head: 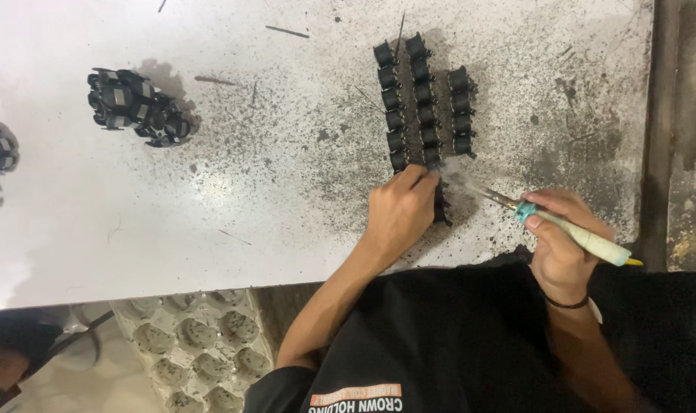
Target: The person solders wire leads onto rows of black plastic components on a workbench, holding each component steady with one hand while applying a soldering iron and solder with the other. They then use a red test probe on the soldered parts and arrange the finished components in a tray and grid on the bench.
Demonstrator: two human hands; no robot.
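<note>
Left hand [398,210], fingers curled, pinches a black coil part [440,208] on the table [248,191], just near of three rows of coil parts [424,103]. Right hand [564,245] grips a soldering iron [574,232], tip beside that part.

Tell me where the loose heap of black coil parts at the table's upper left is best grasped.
Probably from above, pinching one outer piece at the loose heap, across its narrow black body. The parts lie jumbled and tilted, so no side offers a flat face; both the left hand and right hand are busy elsewhere.
</note>
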